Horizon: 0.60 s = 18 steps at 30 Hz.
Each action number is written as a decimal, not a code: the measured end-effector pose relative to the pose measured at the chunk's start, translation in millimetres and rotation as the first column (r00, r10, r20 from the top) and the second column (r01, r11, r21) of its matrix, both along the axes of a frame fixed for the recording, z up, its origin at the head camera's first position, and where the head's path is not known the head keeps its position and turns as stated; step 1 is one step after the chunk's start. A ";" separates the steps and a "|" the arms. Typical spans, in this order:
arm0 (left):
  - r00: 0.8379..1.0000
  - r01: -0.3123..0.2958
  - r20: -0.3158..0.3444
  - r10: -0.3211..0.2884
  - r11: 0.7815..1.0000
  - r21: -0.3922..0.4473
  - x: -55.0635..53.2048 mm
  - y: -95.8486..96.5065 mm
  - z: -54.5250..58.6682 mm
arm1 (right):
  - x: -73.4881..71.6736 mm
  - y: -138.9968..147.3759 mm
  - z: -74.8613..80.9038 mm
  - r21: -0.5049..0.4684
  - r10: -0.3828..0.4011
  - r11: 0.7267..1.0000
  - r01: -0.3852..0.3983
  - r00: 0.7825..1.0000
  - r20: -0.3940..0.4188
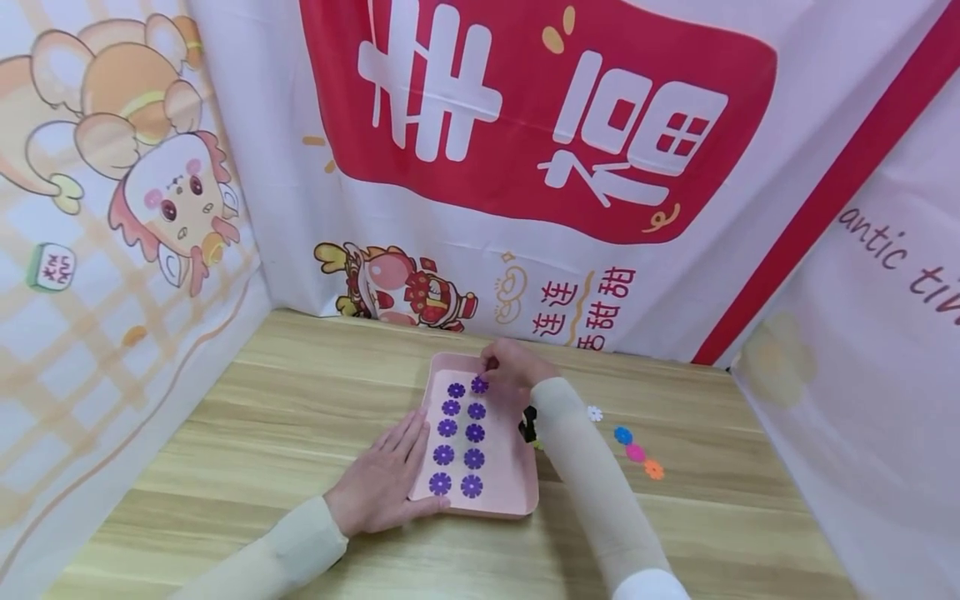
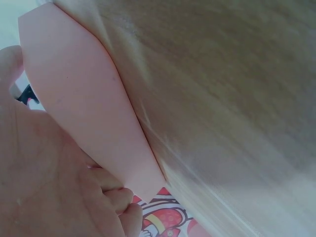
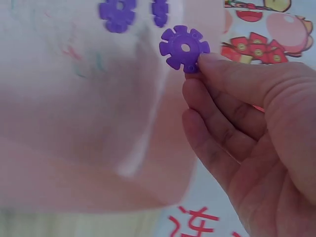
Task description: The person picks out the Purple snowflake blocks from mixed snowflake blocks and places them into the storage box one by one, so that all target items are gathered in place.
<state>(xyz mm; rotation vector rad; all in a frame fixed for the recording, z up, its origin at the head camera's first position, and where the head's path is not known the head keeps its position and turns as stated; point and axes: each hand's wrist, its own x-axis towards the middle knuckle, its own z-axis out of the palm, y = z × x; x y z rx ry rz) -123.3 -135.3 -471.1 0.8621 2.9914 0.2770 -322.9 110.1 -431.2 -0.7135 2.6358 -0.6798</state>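
Note:
A pink tray (image 1: 506,475) holds two columns of purple snowflake discs (image 1: 474,458), lying flat. At the far end of the right column, my right hand (image 1: 517,365) pinches a purple snowflake disc (image 3: 180,48) between thumb and fingers. The right wrist view shows that disc lifted toward the camera, its notched edge and centre hole visible. My left hand (image 1: 382,482) rests on the tray's left edge, fingers straight, thumb at the near corner. In the left wrist view the tray's outer wall (image 2: 79,84) runs alongside the palm.
Right of the tray, white (image 1: 594,413), blue (image 1: 623,435), pink (image 1: 635,452) and orange discs (image 1: 654,470) lie on the wooden table (image 1: 720,517). Black pieces (image 1: 528,425) are partly hidden by the right forearm. Printed cloth (image 1: 465,200) hangs behind and at both sides.

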 end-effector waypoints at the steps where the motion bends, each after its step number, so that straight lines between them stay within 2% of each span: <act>1: 1.000 0.003 0.000 -0.003 1.000 -0.001 -0.1 0.3 -0.1 | 0.4 0.4 -4.3 -0.009 -0.024 1.000 0.024 1.000 0.015; 5: 1.000 0.004 0.003 -0.004 1.000 -0.006 -0.1 0.9 -0.1 | 1.5 2.2 -17.0 -0.027 -0.070 0.997 0.072 0.997 0.039; 9: 1.000 0.006 0.000 -0.006 1.000 -0.008 0.0 0.7 -0.6 | 0.2 2.8 -25.2 -0.004 -0.074 0.997 0.074 0.997 0.031; 18: 1.000 0.005 -0.008 -0.005 1.000 0.006 -0.5 1.6 -1.1 | -3.7 -3.3 -29.7 0.041 -0.090 0.995 0.091 0.996 -0.017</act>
